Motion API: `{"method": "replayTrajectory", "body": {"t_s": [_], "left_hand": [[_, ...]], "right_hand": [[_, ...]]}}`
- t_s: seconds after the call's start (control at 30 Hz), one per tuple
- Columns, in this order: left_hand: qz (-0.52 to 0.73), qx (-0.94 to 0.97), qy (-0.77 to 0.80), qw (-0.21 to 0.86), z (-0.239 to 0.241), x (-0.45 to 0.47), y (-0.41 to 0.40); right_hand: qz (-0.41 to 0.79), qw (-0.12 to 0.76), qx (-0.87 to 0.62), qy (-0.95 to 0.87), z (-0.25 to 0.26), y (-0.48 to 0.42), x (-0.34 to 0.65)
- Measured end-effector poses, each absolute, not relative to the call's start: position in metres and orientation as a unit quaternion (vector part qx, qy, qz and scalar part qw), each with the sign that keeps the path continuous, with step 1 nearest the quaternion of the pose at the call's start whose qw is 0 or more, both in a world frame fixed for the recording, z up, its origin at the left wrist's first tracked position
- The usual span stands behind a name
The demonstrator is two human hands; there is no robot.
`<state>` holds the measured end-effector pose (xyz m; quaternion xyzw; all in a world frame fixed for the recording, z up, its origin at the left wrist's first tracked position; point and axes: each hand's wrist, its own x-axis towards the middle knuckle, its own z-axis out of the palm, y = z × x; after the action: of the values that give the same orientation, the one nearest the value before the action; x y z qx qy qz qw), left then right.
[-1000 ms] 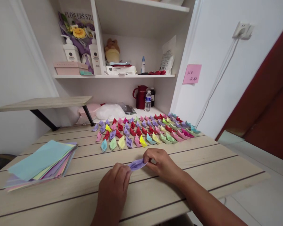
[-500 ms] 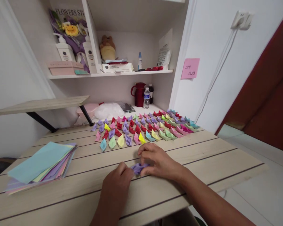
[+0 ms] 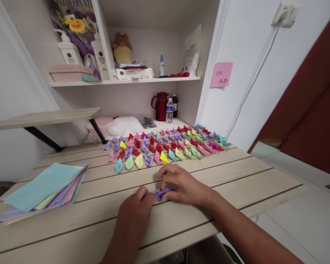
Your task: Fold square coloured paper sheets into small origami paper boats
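A small folded purple paper piece lies on the wooden table between my hands. My left hand pinches its left end with closed fingers. My right hand covers its right part, fingers curled down on it. Just beyond, several rows of small folded paper boats in purple, red, pink, yellow, green and blue stand on the table.
A stack of coloured paper sheets lies at the left. At the back stand a red jug, a water bottle and a white plastic bag. A raised wooden shelf juts out at left. The table's right edge drops to the floor.
The purple piece, held stretched just above the table a second ago, is now pressed down on it, with my right hand closing over it. The view has tilted slightly down.
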<state>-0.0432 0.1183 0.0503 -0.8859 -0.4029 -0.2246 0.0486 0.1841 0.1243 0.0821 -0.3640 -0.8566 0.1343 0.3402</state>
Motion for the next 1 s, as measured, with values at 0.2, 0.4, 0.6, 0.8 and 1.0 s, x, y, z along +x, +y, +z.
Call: {"method": "replayTrajectory", "body": {"t_s": [0.2,0.4,0.6,0.8,1.0], "left_hand": [[-0.22,-0.886,-0.404,0.053,0.0508,-0.0416,0.1169],[-0.227,-0.888,-0.399,0.035,0.0522,-0.04,0.116],[-0.238,-0.884,-0.403,0.007,0.0553,-0.0366,0.1156],[-0.236,-0.878,-0.416,-0.014,0.0576,-0.0346,0.1143],[-0.23,-0.88,-0.415,-0.019,0.0602,-0.0349,0.112]], "right_hand": [[0.14,0.33,-0.369,-0.857,0.0826,0.1252,0.1848],[0.143,0.319,-0.364,-0.864,0.0824,0.1245,0.1843],[0.127,0.328,-0.37,-0.86,0.0824,0.125,0.1822],[0.116,0.34,-0.372,-0.856,0.0823,0.1252,0.1794],[0.134,0.311,-0.355,-0.871,0.0794,0.1264,0.1801]]}}
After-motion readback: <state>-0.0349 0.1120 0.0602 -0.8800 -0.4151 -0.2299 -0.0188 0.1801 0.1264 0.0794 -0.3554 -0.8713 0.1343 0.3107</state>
